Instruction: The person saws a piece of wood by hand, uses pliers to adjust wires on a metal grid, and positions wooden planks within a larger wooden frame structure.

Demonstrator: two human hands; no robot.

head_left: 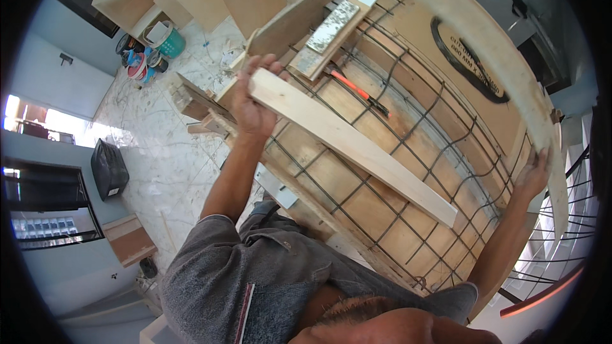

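Observation:
My left hand [255, 99] grips the upper end of a pale wooden board [354, 143], its fingers curled around the edge. The board slants down to the right above a grid of thin steel rebar [408, 146] set over plywood formwork [306, 153]. At the far right, my right hand [534, 172] is closed on the edge of a long curved wooden strip [491, 41], which bows along the form's right side. A hammer with an orange handle [354, 86] lies on the grid, partly under a short plank. Some of my right fingers are hidden behind the strip.
A cement-smeared trowel [333, 25] rests on a plank at the form's far end. A brown cardboard sheet [446, 51] lies inside the form. Buckets, with a teal basket [167, 39], stand on the dusty floor at left. Loose rebar [561, 216] sticks out at right.

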